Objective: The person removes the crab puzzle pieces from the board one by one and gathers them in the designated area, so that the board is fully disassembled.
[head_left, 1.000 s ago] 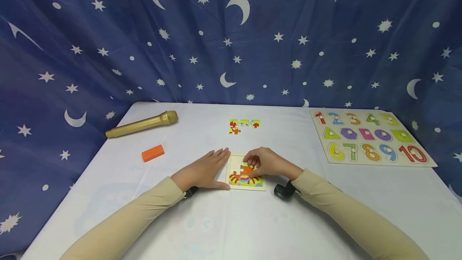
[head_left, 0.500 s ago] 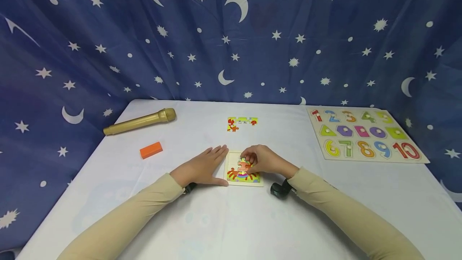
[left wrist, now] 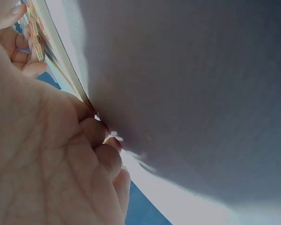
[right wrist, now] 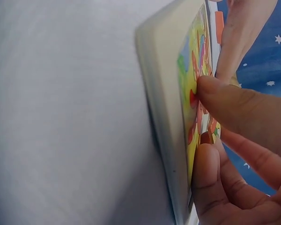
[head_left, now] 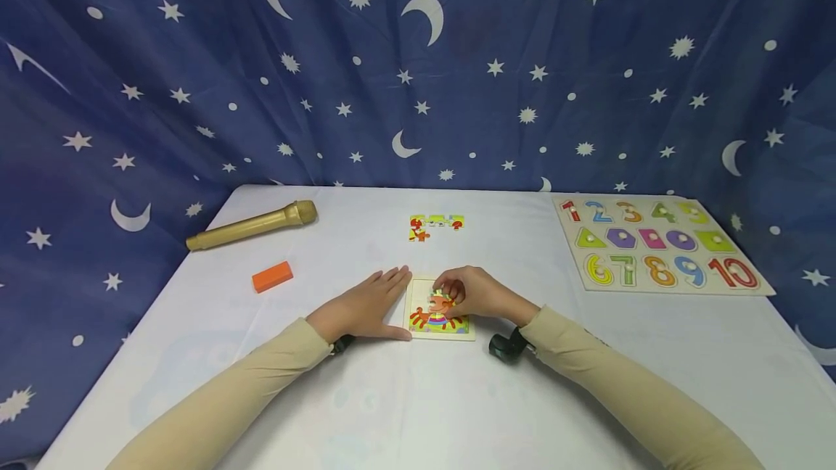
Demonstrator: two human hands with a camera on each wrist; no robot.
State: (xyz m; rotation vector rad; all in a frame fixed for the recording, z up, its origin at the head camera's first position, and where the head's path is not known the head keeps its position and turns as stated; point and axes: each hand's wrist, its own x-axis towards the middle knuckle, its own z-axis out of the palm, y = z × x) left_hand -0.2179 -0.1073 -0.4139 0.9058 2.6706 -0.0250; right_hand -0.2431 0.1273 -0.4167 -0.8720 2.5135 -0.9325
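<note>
A small square puzzle tray (head_left: 440,336) with a pale wooden rim lies in front of me in the head view. Jigsaw pieces in it show a red and orange animal with a rainbow-striped body (head_left: 436,320). My left hand (head_left: 362,307) lies spread along the tray's left side, fingers straight and touching the rim. Over the tray, my right hand (head_left: 480,292) pinches an orange and yellow jigsaw piece (head_left: 440,302) between thumb and fingers. The left wrist view shows that piece (left wrist: 36,40) edge-on, tilted above the tray. Curled fingers partly hide the tray's upper right.
Several loose jigsaw pieces (head_left: 419,229) lie beyond the tray. A gold toy microphone (head_left: 255,227) and an orange block (head_left: 272,277) are on the left. At the right lies a board (head_left: 591,285) of knobbed numbers and shapes. A starry blue curtain (head_left: 418,93) stands behind the table.
The right hand has shifted slightly over the tray with the pinched piece, whose angle has changed a little. My left hand stays against the tray; the loose pieces lie as before.
</note>
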